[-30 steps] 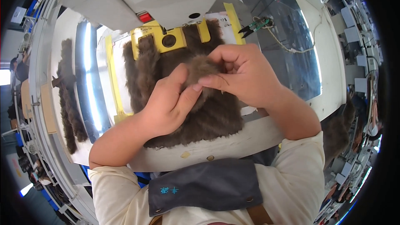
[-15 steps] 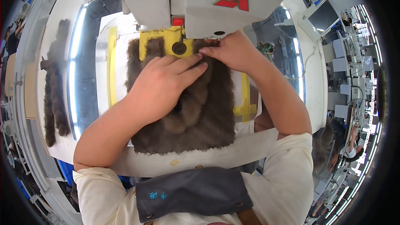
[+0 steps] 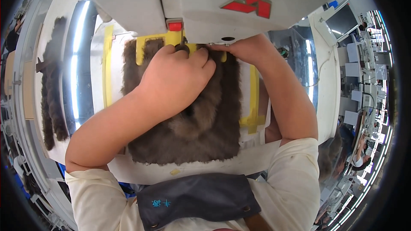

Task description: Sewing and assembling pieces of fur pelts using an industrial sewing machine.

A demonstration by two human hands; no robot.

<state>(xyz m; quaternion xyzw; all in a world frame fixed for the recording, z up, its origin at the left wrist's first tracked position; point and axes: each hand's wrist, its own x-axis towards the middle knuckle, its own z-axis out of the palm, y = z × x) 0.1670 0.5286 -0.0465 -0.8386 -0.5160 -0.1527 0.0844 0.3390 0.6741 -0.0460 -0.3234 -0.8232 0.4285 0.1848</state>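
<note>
A brown fur piece [image 3: 192, 149] lies beneath the white sewing machine head [image 3: 201, 8], with a lighter raised fold along its middle. A yellow slotted plate [image 3: 140, 53] rests at its far end, around the machine's needle area. My left hand [image 3: 177, 77] bends over the fur beside the needle area; its fingers are curled and their tips hidden. Close by on the right, my right hand [image 3: 248, 51] is closed at the fur's far edge, thumb pointing left. Its other fingers are mostly hidden by the machine head, so what they pinch cannot be made out.
Yellow tape strips [image 3: 254, 98] flank the fur on the white work surface. Dark fur strips [image 3: 53, 85] lie at the left, beyond a bright glossy panel [image 3: 77, 72]. A monitor [image 3: 340, 21] stands far right. Other workstations and people line the right rim.
My left hand has gone from outstretched fingers to curled ones and now covers the needle area. My right hand has shifted slightly right. The machine head appears larger as the view moved.
</note>
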